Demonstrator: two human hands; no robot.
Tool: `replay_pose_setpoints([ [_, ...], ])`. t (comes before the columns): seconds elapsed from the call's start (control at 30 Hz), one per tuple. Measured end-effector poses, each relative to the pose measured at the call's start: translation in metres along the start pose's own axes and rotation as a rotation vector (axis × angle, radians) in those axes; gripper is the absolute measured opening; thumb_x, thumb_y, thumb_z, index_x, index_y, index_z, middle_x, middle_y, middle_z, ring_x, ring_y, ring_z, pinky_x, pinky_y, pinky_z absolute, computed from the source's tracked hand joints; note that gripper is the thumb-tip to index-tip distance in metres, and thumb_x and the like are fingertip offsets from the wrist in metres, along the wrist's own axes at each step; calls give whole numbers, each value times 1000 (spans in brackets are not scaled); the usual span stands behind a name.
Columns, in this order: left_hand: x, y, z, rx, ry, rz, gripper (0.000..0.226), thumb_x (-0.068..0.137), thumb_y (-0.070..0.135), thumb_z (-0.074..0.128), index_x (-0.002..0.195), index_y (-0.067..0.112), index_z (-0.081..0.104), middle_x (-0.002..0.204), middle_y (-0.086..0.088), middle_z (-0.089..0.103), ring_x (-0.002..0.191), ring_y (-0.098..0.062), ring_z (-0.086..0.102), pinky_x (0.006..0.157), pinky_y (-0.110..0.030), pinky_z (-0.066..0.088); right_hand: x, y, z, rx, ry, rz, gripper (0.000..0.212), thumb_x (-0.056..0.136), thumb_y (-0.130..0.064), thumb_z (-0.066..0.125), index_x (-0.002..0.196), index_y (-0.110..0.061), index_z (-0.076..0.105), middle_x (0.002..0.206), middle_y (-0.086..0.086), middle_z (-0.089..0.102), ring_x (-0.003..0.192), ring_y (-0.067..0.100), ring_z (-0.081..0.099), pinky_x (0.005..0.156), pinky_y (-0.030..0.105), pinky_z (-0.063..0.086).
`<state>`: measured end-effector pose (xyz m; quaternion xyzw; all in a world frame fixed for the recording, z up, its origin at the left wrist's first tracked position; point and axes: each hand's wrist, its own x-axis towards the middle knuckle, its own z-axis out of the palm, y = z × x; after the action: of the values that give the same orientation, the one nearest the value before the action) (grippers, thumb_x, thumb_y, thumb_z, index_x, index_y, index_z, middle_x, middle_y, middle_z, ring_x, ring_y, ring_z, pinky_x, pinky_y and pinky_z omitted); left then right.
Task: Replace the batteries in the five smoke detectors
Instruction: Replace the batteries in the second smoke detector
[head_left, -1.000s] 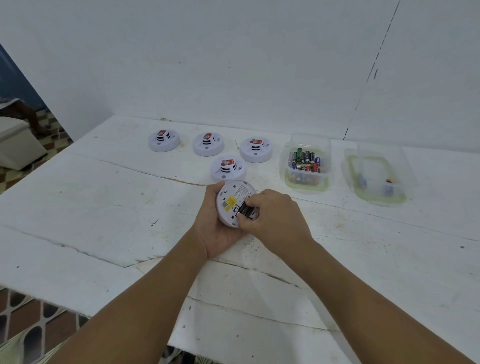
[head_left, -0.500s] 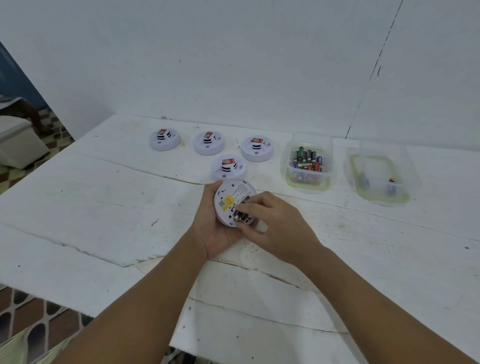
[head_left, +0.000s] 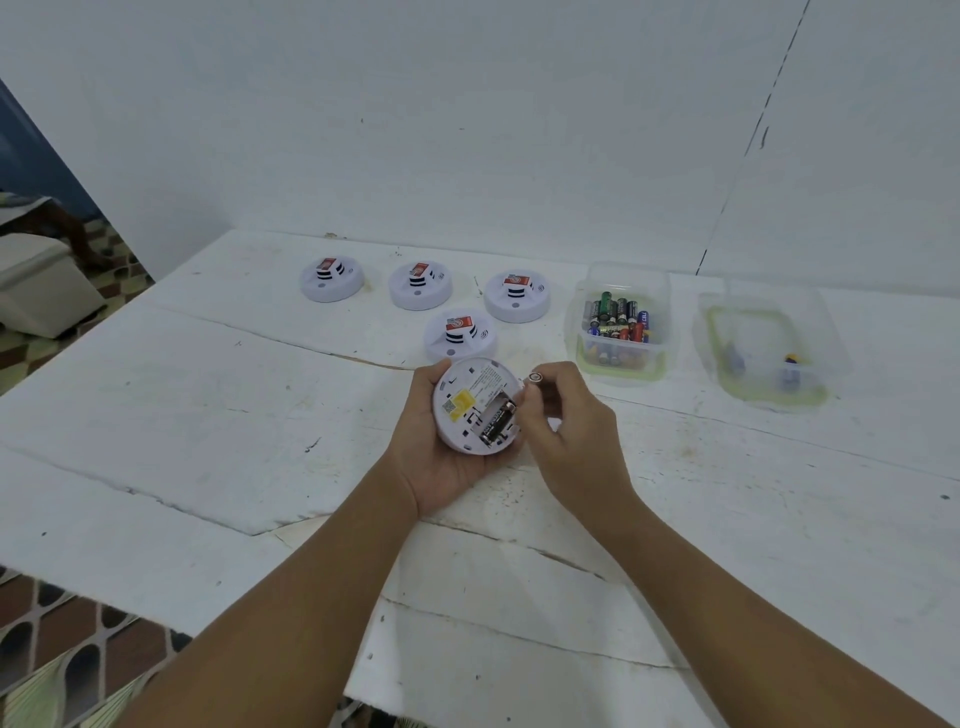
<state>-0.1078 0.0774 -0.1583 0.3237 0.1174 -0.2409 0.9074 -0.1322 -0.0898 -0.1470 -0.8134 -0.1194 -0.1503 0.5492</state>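
My left hand (head_left: 441, 462) grips a white smoke detector (head_left: 470, 402) turned back side up, above the table. Its battery bay is open and one black battery (head_left: 496, 420) lies in it. Just right of the detector, my right hand (head_left: 569, 431) pinches another battery (head_left: 536, 378) between its fingertips, with the metal end facing me. Several more white detectors stand face up beyond: one (head_left: 460, 335) just behind my left hand, and three in a row, at left (head_left: 331, 279), middle (head_left: 421, 285) and right (head_left: 517, 296).
A clear tub (head_left: 621, 369) full of batteries sits right of the detectors. Farther right stands a second clear tub (head_left: 769, 395) holding two batteries. The white table (head_left: 182, 415) has cracked seams; its near-left edge drops to a tiled floor. A white wall rises behind.
My right hand has lifted away from the battery bay to the right, bringing one battery out with it. The bay and the battery left in it now show.
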Motion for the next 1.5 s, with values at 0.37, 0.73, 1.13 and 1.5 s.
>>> replay_pose_setpoints([
  [0.37,-2,0,7,10,-23,16,55,97,52,51,130,10,66,126,-20,65,118,-39,59,109,-52,45,-15,15,19,-72,14,151,24,96,-50,66,102,-35,48,78,-10,63,73,8,62,69,36,53],
  [0.73,0,-2,4,28,27,31,57,98,54,50,127,10,72,129,-19,67,120,-36,61,112,-50,44,-18,13,28,-225,91,70,26,94,-58,56,103,-35,51,89,-15,60,84,11,60,82,51,52],
  [1.13,-5,-8,9,137,86,51,57,99,52,45,120,9,74,123,-19,70,108,-34,69,97,-47,53,-20,13,26,-242,4,130,29,94,-41,66,101,-23,44,91,-6,58,86,19,55,82,41,43],
  [1.5,-12,-9,17,133,90,39,56,97,51,48,125,7,67,117,-17,68,103,-29,68,94,-42,55,-26,8,29,-98,32,56,16,104,-20,58,112,-23,45,97,-12,46,94,17,42,83,37,41],
])
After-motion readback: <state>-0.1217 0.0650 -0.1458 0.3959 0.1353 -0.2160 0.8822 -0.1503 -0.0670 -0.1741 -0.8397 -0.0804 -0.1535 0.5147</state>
